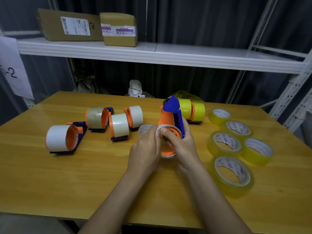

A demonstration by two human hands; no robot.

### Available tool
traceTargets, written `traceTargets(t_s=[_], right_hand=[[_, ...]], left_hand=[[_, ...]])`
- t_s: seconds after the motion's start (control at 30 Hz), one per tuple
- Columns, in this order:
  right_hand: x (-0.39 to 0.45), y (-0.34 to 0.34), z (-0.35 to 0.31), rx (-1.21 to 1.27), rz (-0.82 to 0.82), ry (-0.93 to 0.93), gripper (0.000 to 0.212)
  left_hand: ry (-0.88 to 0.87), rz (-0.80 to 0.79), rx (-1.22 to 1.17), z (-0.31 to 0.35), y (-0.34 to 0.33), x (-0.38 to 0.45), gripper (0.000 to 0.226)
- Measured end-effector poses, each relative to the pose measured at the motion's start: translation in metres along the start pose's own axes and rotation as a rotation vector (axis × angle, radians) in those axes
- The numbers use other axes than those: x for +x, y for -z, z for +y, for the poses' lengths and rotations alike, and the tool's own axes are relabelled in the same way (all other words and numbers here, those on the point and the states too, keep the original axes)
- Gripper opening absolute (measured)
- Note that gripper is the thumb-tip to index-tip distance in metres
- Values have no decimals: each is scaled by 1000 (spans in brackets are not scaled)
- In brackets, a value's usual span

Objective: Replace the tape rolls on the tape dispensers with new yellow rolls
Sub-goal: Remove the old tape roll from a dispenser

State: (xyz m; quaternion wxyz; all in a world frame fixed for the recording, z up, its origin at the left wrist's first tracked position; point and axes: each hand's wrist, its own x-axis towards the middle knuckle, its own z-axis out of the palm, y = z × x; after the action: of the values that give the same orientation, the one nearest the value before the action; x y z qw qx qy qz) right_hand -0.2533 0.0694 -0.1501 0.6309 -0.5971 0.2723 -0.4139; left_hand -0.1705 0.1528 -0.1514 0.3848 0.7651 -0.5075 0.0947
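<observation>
— What are the hands doing?
— Right hand grips the orange-and-blue plastic tape dispenser; left hand pinches its spent whitish roll, probably pulling it off.
— Next?
— Likely a yellow tape roll from the wooden worktop beside them.

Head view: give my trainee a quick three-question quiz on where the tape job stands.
1. True or false: the loose translucent yellow tape rolls lie on the right side of the wooden table.
2. How many loose yellow rolls lie there? A) three B) five C) seven
3. Fill in: the right hand grips the orange-and-blue plastic tape dispenser, while the left hand holds its ____ roll.

Key: 1 true; 2 B; 3 white, nearly used-up.
</observation>
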Motion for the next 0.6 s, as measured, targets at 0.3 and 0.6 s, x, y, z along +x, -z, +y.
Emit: traceTargets(t_s=[0.3, 0.6], right_hand=[[0, 1, 6, 24, -1, 19, 90], [-1, 3, 10, 56, 34, 44, 72]], left_hand=[[-3, -60, -28, 2, 4, -1, 44], [31, -135, -399, -4, 10, 7, 38]])
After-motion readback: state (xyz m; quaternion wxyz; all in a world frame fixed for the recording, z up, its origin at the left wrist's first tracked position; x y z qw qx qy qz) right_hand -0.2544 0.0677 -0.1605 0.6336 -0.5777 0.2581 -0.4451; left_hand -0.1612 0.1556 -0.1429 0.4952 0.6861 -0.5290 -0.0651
